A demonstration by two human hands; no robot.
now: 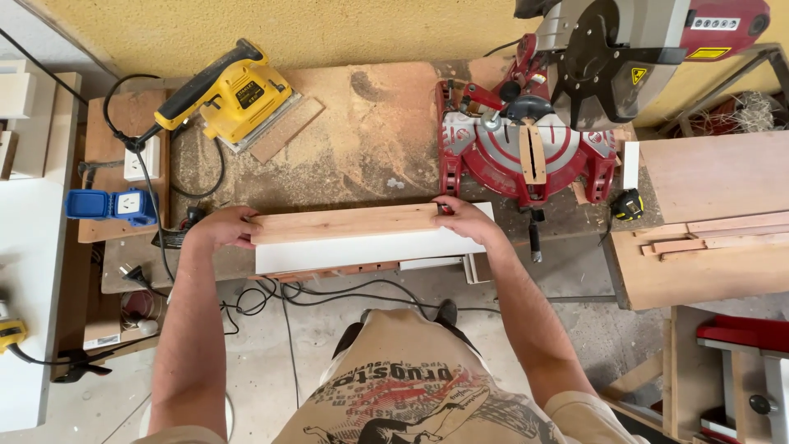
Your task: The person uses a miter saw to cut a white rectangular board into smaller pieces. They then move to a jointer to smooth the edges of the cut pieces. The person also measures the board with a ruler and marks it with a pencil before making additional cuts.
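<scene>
Right now I hold a reddish wooden board by its two ends, just left of the frame's centre. My left hand is clamped on its left end and my right hand grips its right end, so my hands are well apart with the board stretched between them. It lies flat on a white panel that sticks out below it, at the front edge of the sawdust-covered counter. Just to the right, in the upper right of the frame, stands a red mitre saw, its base near my right hand. In the upper left a yellow sander rests on the counter, and further left sits a blue socket box. Black cables trail over the floor below the counter's edge. Along the right edge, wooden strips lie on a brown board.
</scene>
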